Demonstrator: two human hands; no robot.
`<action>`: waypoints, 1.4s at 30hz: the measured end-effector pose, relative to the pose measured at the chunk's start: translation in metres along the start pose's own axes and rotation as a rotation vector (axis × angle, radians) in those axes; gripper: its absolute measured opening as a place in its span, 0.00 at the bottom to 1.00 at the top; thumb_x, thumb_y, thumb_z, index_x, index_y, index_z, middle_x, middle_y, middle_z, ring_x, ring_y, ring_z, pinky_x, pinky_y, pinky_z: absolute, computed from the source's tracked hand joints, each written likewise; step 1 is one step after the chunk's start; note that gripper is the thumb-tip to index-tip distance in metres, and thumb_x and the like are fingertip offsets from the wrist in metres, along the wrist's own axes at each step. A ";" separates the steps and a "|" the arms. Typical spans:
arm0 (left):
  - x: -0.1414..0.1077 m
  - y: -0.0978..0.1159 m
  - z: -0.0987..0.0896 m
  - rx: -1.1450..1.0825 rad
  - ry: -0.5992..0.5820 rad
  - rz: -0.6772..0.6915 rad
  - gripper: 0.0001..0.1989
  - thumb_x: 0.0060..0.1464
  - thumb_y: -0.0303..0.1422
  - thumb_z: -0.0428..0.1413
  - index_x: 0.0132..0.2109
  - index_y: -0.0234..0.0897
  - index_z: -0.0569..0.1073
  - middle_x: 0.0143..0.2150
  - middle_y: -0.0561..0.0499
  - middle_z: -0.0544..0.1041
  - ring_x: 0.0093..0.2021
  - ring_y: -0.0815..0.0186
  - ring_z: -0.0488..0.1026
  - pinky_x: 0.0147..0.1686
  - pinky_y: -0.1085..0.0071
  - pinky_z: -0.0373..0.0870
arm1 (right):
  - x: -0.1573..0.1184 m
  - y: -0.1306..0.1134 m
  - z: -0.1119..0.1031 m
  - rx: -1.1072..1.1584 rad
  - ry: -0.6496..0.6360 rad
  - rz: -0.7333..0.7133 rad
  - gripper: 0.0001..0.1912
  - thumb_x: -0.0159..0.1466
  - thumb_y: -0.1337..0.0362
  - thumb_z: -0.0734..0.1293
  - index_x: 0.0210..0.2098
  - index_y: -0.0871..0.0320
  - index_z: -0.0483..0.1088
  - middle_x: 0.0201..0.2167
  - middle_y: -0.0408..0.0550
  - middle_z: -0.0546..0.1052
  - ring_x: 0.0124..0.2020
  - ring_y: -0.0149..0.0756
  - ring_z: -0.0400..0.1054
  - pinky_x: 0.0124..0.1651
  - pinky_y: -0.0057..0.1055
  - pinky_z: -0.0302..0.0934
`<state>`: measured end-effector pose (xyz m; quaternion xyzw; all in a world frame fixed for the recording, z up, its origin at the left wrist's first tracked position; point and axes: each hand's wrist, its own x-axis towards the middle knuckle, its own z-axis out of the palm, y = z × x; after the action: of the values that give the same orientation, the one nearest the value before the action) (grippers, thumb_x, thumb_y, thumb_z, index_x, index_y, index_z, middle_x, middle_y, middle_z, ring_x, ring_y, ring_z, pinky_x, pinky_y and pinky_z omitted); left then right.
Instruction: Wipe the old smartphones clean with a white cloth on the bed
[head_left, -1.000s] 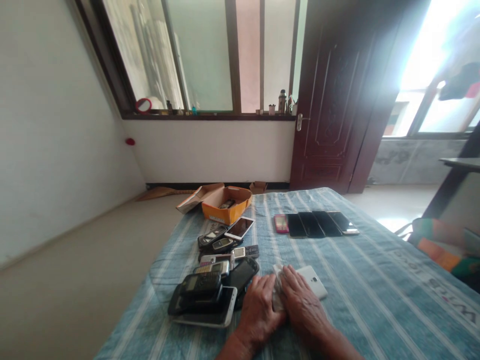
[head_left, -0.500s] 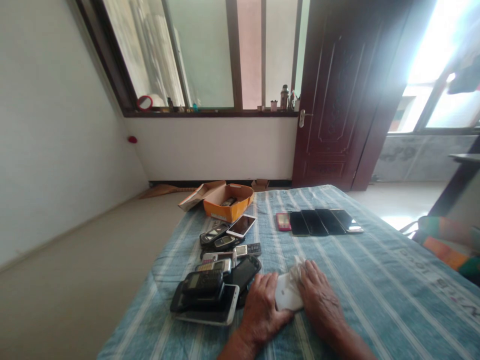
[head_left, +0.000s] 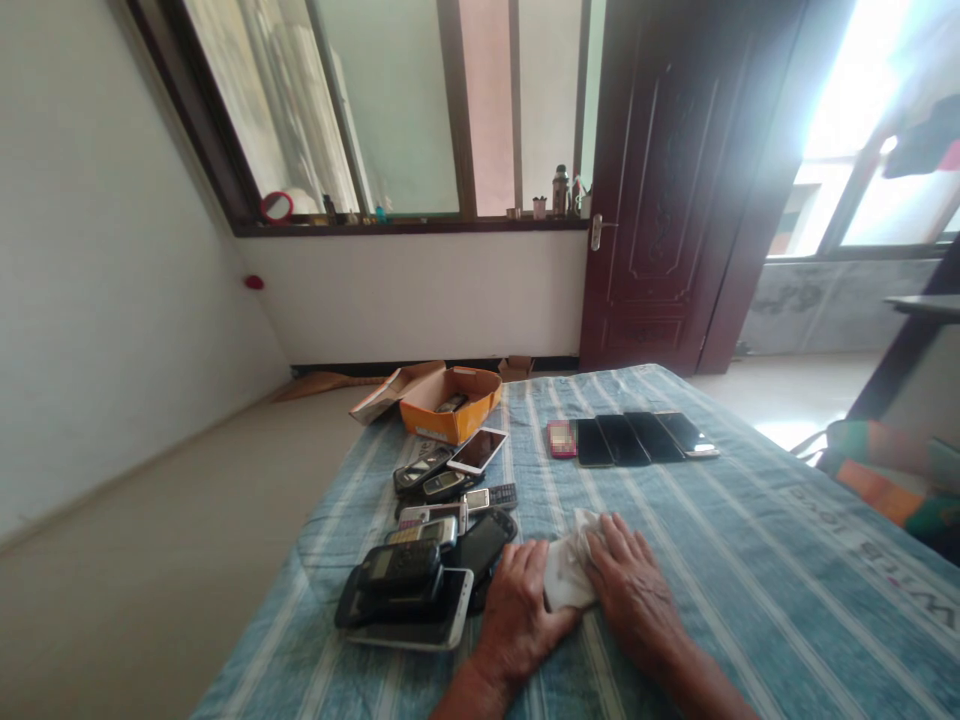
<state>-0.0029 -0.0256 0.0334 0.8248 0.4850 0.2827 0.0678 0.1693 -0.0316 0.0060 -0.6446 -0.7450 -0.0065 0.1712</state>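
A white smartphone (head_left: 556, 585) lies flat on the striped blue cloth, between my two hands. My left hand (head_left: 519, 608) grips its left and near edges, thumb along the near side. Under the fingers of my right hand (head_left: 632, 590) is a crumpled white tissue (head_left: 587, 526), pressed onto the phone's upper right part. The tissue and fingers hide that part of the phone. Just left of my left hand, a dark phone (head_left: 484, 545) leans among a pile of old handsets, with a black keypad phone (head_left: 400, 568) on top of a larger white-edged phone (head_left: 454, 620).
An open orange box (head_left: 442, 422) with a few handsets inside stands at the far left of the cloth-covered table (head_left: 720, 560). Near it lies a white phone (head_left: 478, 451). At the far right, several dark smartphones (head_left: 630, 438) overlap in a row beside a pink phone (head_left: 561, 438).
The tissue under my right hand has slid slightly left and covers more of the white smartphone. My left hand keeps its grip. The whole view has shifted a little.
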 end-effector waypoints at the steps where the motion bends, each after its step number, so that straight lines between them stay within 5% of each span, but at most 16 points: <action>1: 0.000 0.000 0.000 0.000 0.001 -0.004 0.20 0.37 0.31 0.62 0.41 0.32 0.71 0.40 0.42 0.75 0.41 0.52 0.70 0.44 0.55 0.71 | 0.000 0.001 0.000 -0.016 0.003 0.042 0.21 0.66 0.62 0.56 0.57 0.56 0.67 0.63 0.57 0.61 0.65 0.53 0.47 0.62 0.53 0.47; 5: 0.000 0.001 -0.001 0.007 0.000 -0.017 0.21 0.37 0.31 0.62 0.42 0.32 0.71 0.41 0.42 0.75 0.42 0.51 0.70 0.44 0.54 0.71 | -0.003 -0.003 0.007 -0.084 0.026 0.104 0.23 0.64 0.68 0.56 0.57 0.57 0.66 0.63 0.57 0.61 0.65 0.55 0.49 0.60 0.55 0.49; 15: -0.001 -0.009 0.006 0.047 -0.027 0.040 0.24 0.41 0.31 0.61 0.48 0.29 0.70 0.45 0.39 0.75 0.46 0.50 0.71 0.51 0.52 0.67 | -0.010 -0.019 0.022 -0.076 0.093 -0.140 0.30 0.56 0.76 0.58 0.58 0.58 0.65 0.62 0.53 0.62 0.64 0.45 0.52 0.63 0.41 0.51; 23: 0.000 0.001 -0.007 0.000 -0.106 -0.012 0.21 0.40 0.33 0.62 0.44 0.34 0.71 0.41 0.45 0.75 0.43 0.53 0.69 0.45 0.56 0.69 | -0.001 0.000 0.003 -0.096 -0.022 0.048 0.24 0.64 0.67 0.55 0.59 0.58 0.65 0.63 0.55 0.60 0.66 0.49 0.48 0.64 0.44 0.46; 28: 0.000 0.001 -0.009 -0.005 -0.124 -0.013 0.23 0.38 0.33 0.63 0.44 0.33 0.70 0.42 0.44 0.74 0.43 0.52 0.68 0.46 0.56 0.68 | -0.003 0.003 0.007 -0.167 0.013 0.106 0.26 0.62 0.72 0.54 0.58 0.62 0.65 0.63 0.57 0.60 0.65 0.51 0.48 0.64 0.48 0.46; 36: 0.000 -0.003 -0.009 -0.015 -0.055 0.076 0.20 0.41 0.35 0.60 0.44 0.37 0.71 0.41 0.45 0.75 0.43 0.52 0.70 0.45 0.55 0.69 | -0.016 -0.020 0.037 -0.099 0.168 -0.129 0.29 0.56 0.78 0.56 0.58 0.62 0.64 0.61 0.58 0.63 0.65 0.48 0.51 0.63 0.46 0.52; 42: 0.001 -0.006 -0.009 -0.018 -0.083 0.074 0.24 0.40 0.32 0.61 0.47 0.34 0.71 0.45 0.42 0.74 0.45 0.51 0.70 0.48 0.53 0.68 | -0.011 -0.017 0.026 -0.035 0.120 -0.140 0.24 0.61 0.74 0.57 0.56 0.63 0.66 0.61 0.58 0.63 0.64 0.48 0.52 0.62 0.43 0.53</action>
<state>-0.0119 -0.0229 0.0388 0.8525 0.4483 0.2550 0.0849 0.1479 -0.0388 -0.0175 -0.5925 -0.7763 -0.0698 0.2035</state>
